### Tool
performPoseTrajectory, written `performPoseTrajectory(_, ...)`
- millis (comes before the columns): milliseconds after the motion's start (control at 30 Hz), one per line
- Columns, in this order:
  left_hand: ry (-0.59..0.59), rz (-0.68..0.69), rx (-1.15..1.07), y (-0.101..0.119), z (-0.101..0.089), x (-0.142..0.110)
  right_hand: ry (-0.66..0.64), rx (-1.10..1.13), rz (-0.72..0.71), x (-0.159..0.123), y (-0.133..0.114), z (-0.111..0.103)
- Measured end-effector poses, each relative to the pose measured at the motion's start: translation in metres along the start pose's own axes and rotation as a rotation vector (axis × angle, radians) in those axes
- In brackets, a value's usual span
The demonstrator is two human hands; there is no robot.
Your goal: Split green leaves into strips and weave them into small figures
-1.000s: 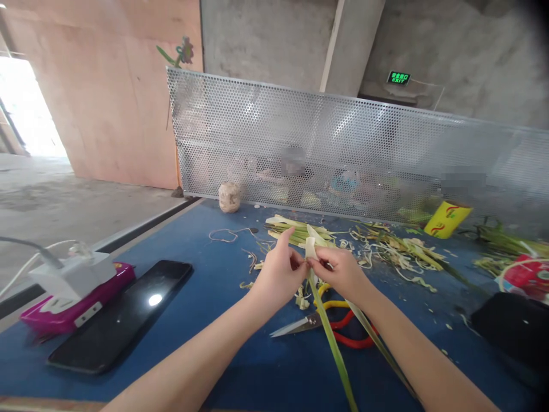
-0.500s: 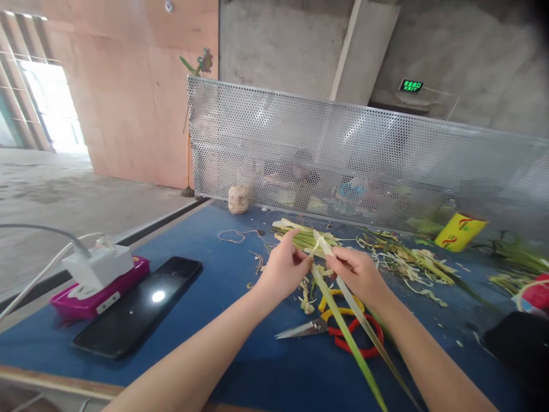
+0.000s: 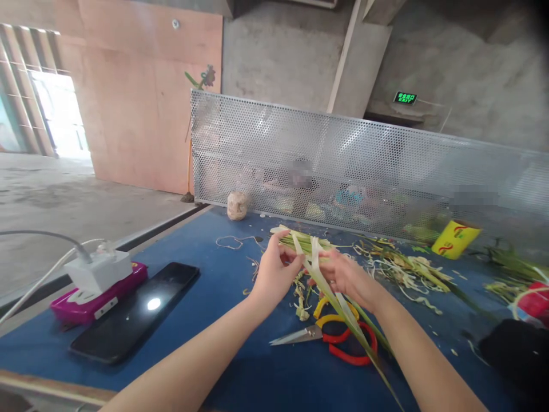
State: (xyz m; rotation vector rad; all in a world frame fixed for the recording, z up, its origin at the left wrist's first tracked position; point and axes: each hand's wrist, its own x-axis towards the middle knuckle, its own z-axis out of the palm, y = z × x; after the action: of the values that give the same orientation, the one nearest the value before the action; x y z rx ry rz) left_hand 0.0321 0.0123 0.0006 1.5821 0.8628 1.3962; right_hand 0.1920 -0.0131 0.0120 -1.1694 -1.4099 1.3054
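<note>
Two pale leaf strips (image 3: 315, 257), spread apart half a second ago, now cross mid-tabletop, handling apparently turned from parting to overlapping; the left hand (image 3: 278, 266) pinches one, the right hand's (image 3: 349, 280) grip too blurred to tell. Scissors (image 3: 315, 333) crowd the front-edge side; elbow room lies toward the left-edge smartphone (image 3: 137, 312).

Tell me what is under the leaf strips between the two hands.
Scissors with red and yellow handles lie below the leaf strips, on the blue table. The strips hide part of the handles; whatever is behind that covered stretch cannot be seen.
</note>
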Motion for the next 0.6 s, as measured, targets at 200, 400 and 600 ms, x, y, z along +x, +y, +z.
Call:
performPoseTrajectory(200,0.007,-0.026,-0.035,0.005,-0.001,0.0,-0.141,-0.116,0.056,-0.003,0.006,0.006)
performPoseTrajectory(400,-0.078,-0.067,-0.049,0.003,0.004,-0.005,-0.101,-0.077,-0.027,-0.005,0.002,0.012)
performPoseTrajectory(600,-0.116,-0.038,-0.087,-0.002,0.004,-0.003,-0.034,-0.196,-0.099,-0.001,0.005,0.016)
